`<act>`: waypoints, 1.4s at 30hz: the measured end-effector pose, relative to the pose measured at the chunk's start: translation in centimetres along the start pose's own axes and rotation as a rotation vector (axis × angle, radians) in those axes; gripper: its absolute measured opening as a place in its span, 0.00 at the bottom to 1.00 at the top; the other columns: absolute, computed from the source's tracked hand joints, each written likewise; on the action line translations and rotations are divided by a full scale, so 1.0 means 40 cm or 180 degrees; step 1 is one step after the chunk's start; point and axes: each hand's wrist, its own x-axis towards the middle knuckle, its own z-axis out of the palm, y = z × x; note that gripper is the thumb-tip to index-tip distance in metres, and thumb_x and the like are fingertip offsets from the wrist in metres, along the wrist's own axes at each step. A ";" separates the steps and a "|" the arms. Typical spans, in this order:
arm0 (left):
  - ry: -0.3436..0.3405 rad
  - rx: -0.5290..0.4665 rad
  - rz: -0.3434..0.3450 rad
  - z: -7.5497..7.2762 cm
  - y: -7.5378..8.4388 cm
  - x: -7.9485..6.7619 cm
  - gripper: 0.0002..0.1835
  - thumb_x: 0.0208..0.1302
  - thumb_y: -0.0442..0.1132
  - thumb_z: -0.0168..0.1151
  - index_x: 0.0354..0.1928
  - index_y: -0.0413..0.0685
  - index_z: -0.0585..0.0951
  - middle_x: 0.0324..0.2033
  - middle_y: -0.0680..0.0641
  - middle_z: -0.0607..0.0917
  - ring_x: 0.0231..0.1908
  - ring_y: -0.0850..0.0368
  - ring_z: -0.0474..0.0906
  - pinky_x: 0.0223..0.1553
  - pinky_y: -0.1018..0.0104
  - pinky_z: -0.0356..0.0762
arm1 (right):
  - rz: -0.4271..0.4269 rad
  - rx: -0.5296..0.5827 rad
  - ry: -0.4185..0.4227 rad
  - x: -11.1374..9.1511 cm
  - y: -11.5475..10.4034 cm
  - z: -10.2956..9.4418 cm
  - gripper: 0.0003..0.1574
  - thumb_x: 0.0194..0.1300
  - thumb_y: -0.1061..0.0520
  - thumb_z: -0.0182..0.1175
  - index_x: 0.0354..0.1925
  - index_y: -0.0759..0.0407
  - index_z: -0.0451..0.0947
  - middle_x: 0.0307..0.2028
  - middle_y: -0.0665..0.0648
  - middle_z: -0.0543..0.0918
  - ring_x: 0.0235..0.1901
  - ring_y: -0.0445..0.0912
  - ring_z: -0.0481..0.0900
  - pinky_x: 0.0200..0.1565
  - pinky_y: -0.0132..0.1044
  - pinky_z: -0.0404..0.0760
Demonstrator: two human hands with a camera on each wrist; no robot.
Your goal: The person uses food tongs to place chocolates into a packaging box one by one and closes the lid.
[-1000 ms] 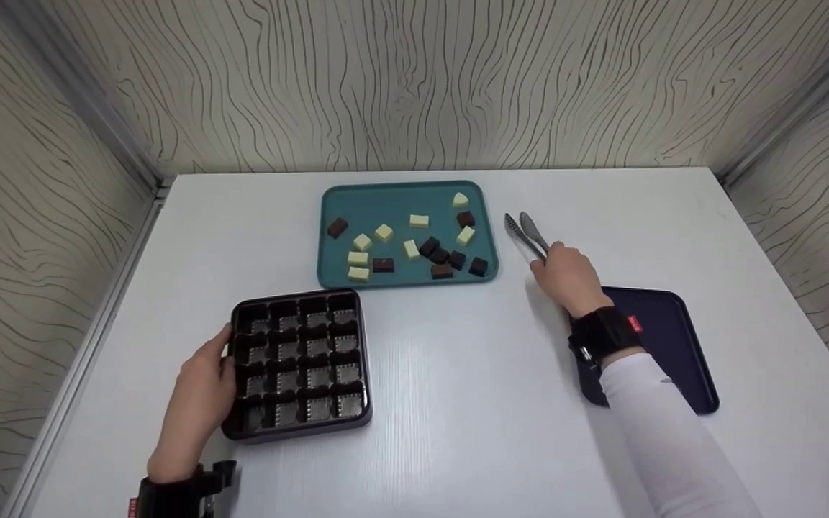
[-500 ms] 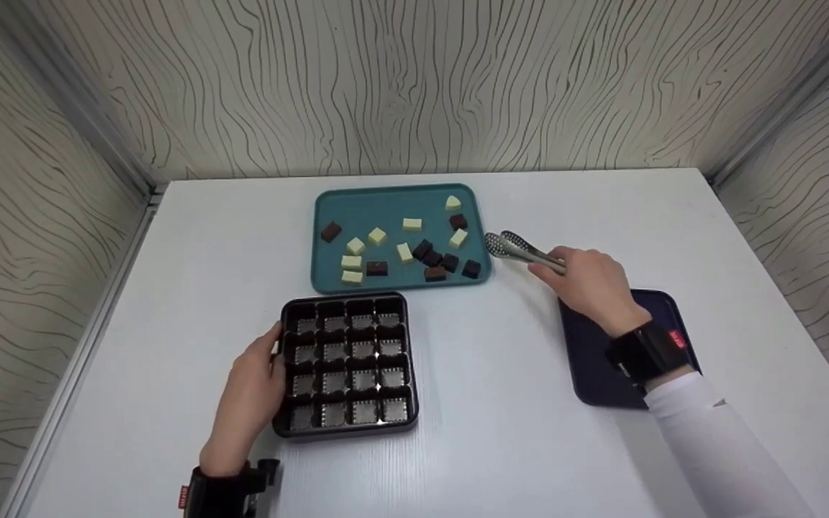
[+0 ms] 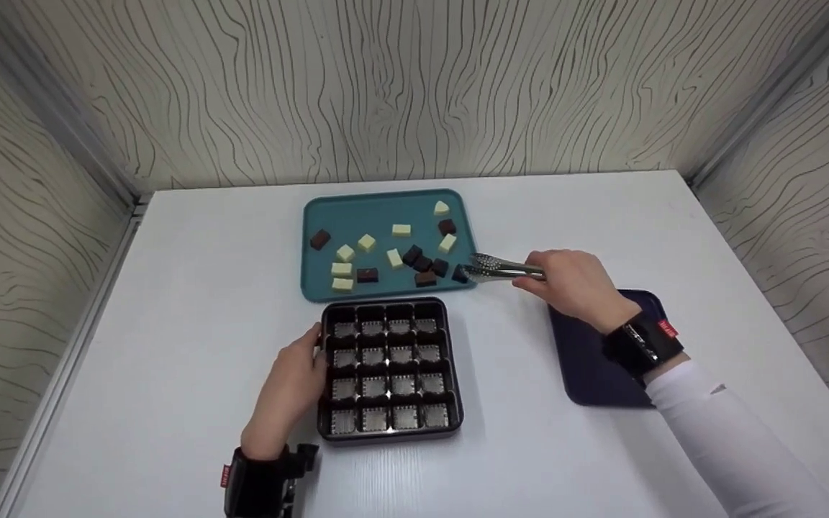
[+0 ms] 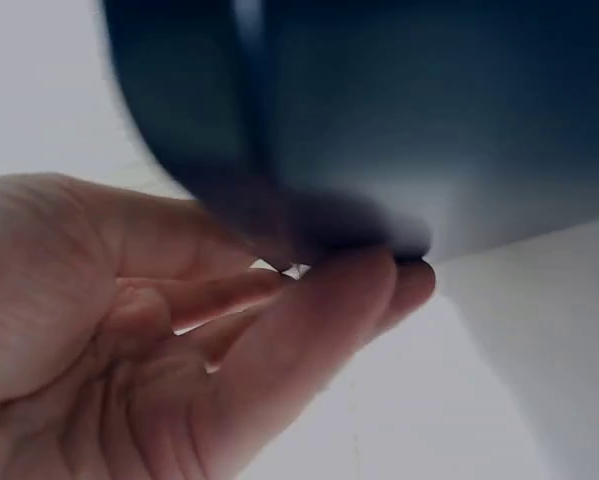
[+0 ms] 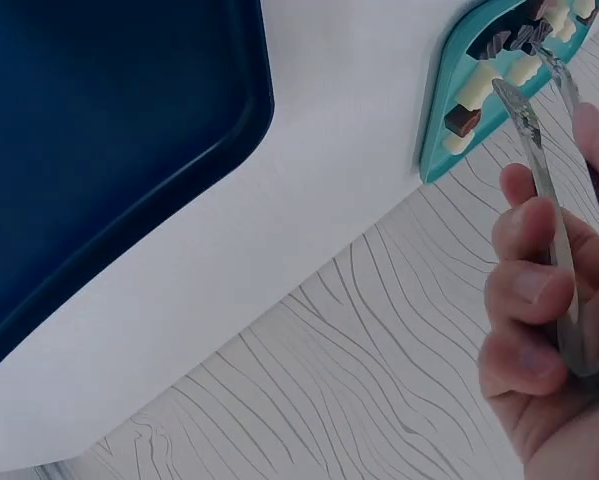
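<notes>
Left hand holds the left edge of the black sixteen-compartment box, nearest the viewer. Right of it, a navy tray lies partly under the right forearm. Right hand, fingers curled round the metal tongs; their tips stand parted at the dark chocolate in the teal tray's near right corner. Cannot tell whether they touch it. Risk, judged: an off-centre pinch could make the smooth piece slip or skid against the rim. White tabletop; wood-grain-patterned panels beyond.
</notes>
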 end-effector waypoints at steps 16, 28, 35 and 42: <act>-0.0351 0.0044 0.0013 0.013 0.002 -0.004 0.28 0.81 0.37 0.46 0.75 0.28 0.66 0.46 0.29 0.88 0.26 0.53 0.83 0.34 0.55 0.84 | -0.0062 -0.0126 -0.0183 0.046 -0.013 0.002 0.21 0.66 0.40 0.71 0.36 0.57 0.87 0.21 0.49 0.80 0.22 0.44 0.71 0.25 0.35 0.64; -0.0332 0.0023 0.0057 0.020 0.005 -0.006 0.28 0.80 0.37 0.46 0.76 0.30 0.66 0.47 0.28 0.88 0.29 0.51 0.84 0.34 0.55 0.84 | -0.0086 -0.0225 -0.0243 0.083 -0.029 -0.010 0.20 0.65 0.41 0.71 0.37 0.56 0.93 0.21 0.51 0.87 0.23 0.46 0.76 0.25 0.37 0.69; -0.0390 -0.0045 0.0067 0.022 0.005 -0.006 0.28 0.81 0.37 0.45 0.76 0.27 0.64 0.24 0.42 0.82 0.18 0.57 0.77 0.28 0.61 0.79 | -0.0139 -0.0302 -0.0200 0.088 -0.039 -0.009 0.20 0.64 0.42 0.72 0.35 0.57 0.93 0.22 0.52 0.88 0.23 0.47 0.77 0.24 0.39 0.72; -0.0403 -0.0014 0.0066 0.022 0.000 -0.004 0.29 0.81 0.38 0.46 0.77 0.29 0.64 0.26 0.42 0.83 0.20 0.56 0.78 0.35 0.55 0.84 | -0.0222 -0.0391 -0.0267 0.101 -0.048 -0.028 0.19 0.63 0.42 0.73 0.28 0.56 0.92 0.20 0.52 0.87 0.22 0.47 0.75 0.24 0.39 0.70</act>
